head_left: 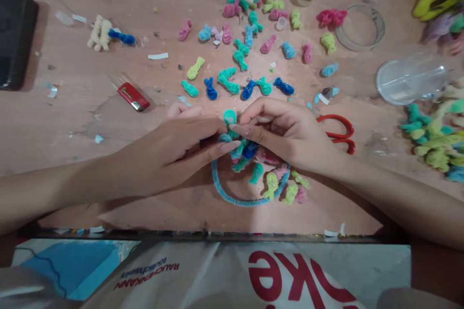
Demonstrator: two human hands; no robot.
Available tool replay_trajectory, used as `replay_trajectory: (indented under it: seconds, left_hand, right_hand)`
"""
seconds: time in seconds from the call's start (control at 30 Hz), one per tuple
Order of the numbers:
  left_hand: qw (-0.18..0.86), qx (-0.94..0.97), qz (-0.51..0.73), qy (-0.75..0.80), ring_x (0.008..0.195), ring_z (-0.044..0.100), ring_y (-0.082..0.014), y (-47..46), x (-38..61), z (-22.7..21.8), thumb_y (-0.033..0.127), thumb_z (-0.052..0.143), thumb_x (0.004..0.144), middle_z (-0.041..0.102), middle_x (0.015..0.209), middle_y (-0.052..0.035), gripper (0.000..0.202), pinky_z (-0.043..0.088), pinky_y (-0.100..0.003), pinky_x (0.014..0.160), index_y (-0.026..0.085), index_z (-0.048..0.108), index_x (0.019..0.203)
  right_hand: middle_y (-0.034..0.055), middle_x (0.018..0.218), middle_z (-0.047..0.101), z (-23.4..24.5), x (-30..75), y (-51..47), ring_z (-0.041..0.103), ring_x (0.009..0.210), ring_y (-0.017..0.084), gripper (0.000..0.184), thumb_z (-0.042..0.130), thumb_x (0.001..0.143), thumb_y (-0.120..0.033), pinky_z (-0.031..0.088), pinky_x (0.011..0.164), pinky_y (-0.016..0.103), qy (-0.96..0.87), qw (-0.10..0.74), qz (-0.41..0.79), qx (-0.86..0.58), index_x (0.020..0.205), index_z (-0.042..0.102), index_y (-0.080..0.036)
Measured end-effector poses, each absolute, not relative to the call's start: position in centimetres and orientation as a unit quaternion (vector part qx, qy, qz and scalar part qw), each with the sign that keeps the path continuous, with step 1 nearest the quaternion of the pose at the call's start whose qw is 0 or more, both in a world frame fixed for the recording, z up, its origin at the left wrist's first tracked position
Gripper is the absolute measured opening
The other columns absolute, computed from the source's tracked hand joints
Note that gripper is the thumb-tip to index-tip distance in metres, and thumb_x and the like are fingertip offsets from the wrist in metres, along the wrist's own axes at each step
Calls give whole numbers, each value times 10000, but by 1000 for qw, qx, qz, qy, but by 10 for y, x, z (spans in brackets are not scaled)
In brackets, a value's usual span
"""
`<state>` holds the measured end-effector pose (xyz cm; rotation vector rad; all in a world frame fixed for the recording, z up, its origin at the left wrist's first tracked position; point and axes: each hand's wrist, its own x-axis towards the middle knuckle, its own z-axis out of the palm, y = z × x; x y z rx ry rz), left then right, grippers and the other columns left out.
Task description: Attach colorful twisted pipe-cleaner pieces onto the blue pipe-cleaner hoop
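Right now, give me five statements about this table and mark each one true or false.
1. The left hand and right hand meet at a teal piece. True.
2. The scissor handles are blue. False: the scissor handles are red.
3. The red lighter lies toward the person's left. True.
4. The light-blue band is straight. False: the light-blue band curves.
5. The clear cup is on the right. True.

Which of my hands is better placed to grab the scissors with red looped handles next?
Probably your right hand. The scissors lie beside its wrist; your left hand is farther off, across the round green fuzzy piece. Both hands are at that piece, so the right may need to let go.
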<state>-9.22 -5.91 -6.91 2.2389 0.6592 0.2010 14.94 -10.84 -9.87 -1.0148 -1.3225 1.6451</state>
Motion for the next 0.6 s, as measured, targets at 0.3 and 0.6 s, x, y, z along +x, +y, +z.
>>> replay_trajectory:
  seconds: [0.3,0.6]
  left_hand:
    - [161,956,168,176,857,482,-190,-59,-98,-75,317,419,1177,602,945,-22,226,334,-345,801,182,595,1129]
    - [51,969,206,124,876,520,-185,-63,-104,-80,264,552,1122,701,1075,-31,174,400,-352,856,145,636,1218]
  right_hand:
    - [-32,773,680,-109,146,-111,644,665,100,166,726,1040,-331,517,596,228,-581,443,554,-398,956,671,-199]
    - [-30,766,657,-112,145,-112,642,663,104,108,678,1055,-240,495,579,234,-598,458,515,-411,954,665,-205]
